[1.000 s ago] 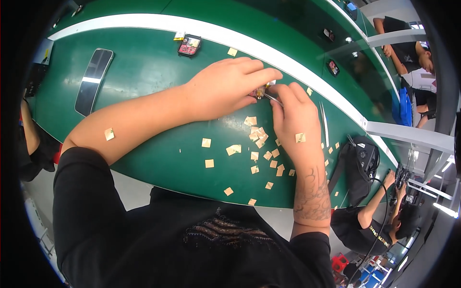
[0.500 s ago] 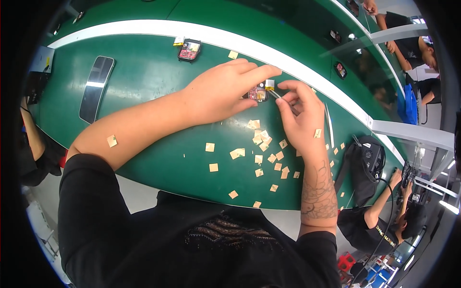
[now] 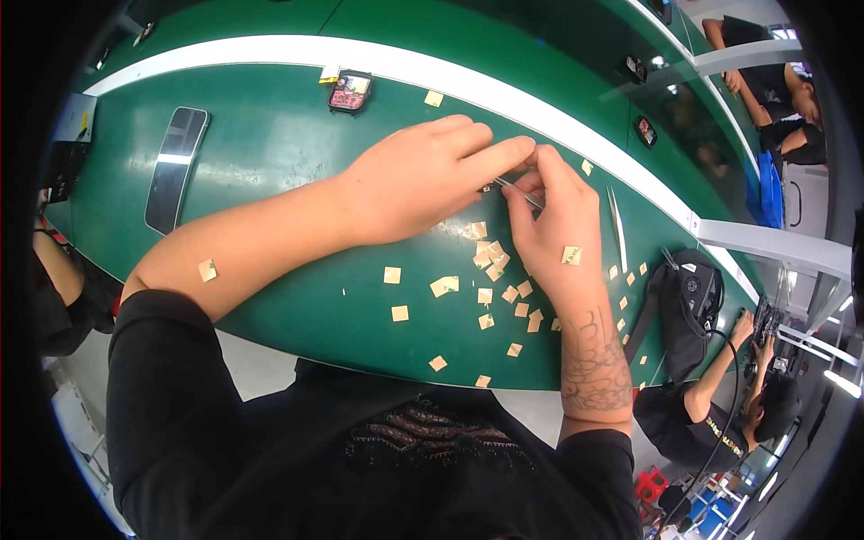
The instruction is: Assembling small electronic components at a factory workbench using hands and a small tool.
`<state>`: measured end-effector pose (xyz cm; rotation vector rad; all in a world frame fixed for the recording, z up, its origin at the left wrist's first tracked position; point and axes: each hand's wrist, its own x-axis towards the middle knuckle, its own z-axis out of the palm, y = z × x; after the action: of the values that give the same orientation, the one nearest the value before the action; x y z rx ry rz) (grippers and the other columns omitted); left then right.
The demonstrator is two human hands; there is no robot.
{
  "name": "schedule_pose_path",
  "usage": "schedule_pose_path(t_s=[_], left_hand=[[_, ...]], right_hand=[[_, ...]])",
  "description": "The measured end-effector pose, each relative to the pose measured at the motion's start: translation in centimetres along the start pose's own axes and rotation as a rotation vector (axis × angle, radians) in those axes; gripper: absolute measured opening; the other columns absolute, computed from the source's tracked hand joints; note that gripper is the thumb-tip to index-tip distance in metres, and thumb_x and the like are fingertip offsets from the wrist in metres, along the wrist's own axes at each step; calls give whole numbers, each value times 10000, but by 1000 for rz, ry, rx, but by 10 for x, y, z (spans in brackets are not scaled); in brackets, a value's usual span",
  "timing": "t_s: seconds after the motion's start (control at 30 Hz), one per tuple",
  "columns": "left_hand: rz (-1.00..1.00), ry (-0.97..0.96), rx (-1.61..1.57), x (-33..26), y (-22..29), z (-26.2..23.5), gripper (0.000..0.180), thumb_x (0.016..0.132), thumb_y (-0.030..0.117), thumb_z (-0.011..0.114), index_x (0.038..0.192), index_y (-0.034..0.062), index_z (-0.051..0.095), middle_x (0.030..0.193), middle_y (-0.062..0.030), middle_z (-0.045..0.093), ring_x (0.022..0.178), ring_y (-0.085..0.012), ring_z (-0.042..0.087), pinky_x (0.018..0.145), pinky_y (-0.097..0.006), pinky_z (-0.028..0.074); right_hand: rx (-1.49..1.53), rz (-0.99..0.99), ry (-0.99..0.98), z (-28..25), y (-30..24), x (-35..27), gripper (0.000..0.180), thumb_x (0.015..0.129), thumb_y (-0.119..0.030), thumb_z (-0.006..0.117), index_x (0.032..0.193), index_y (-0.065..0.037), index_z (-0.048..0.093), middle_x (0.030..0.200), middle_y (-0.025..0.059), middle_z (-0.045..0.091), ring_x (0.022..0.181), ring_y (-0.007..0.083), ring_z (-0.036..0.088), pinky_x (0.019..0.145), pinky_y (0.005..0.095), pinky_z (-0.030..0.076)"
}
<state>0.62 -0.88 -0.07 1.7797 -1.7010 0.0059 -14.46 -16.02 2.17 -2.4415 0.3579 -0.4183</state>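
My right hand [image 3: 553, 202] is closed around thin metal tweezers [image 3: 517, 193], their tips pointing left beneath my left hand. My left hand [image 3: 423, 175] is bent over the small black-cased device with a red circuit board, which it now hides almost wholly. The fingertips of both hands meet there. A cream adhesive square [image 3: 571, 256] sticks to the back of my right hand, and another square [image 3: 208, 270] to my left forearm. Many loose cream squares [image 3: 484, 295] lie scattered on the green table [image 3: 306, 306] in front of my hands.
A similar open device [image 3: 350, 92] stands by the white rail [image 3: 405, 58], a silver battery [image 3: 329, 76] beside it. A dark phone [image 3: 177, 169] lies left. Other tweezers [image 3: 617, 229] and a black bag [image 3: 688, 301] lie right. Co-workers sit at the right and left edges.
My hands have drawn together, and my left hand now covers the device and the silver battery seen on it before. My right hand has shifted slightly left with the tweezers.
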Motion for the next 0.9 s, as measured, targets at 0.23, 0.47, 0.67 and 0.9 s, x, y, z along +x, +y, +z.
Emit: schedule_pose_path(t_s=[0.23,0.47,0.67,0.9], left_hand=[[-55,-18,-84,-1,-4,-2,737,828,75,847,1506,152,569,1074,-109,683,1008,-338,680,885,-446,576],[-83,-19,-137,-2,-6,1,791,828,74,862,1544,174,543,1158,-135,711,1062,-359,694,927,-458,586],[-84,-91,-137,1,-2,-3,790,821,67,865,1535,162,540,1144,-119,718,1067,-337,698,913,-449,587],[-199,-107,-161,-2,-4,-1,686,823,77,869,1426,132,546,1145,-99,716,1119,-319,708,908,-433,589]], right_hand=[[219,87,4,6,18,-1,233,887,85,745,1036,-19,600,888,108,714,744,214,716,686,332,576],[430,218,55,-4,32,2,229,896,38,788,1067,-6,641,815,0,600,713,32,528,607,205,445],[269,98,-31,1,21,10,350,895,-35,834,1225,-6,720,935,35,705,739,70,554,632,252,447],[370,126,-65,-4,18,8,217,946,32,743,1162,10,733,943,57,703,760,97,585,675,269,489]])
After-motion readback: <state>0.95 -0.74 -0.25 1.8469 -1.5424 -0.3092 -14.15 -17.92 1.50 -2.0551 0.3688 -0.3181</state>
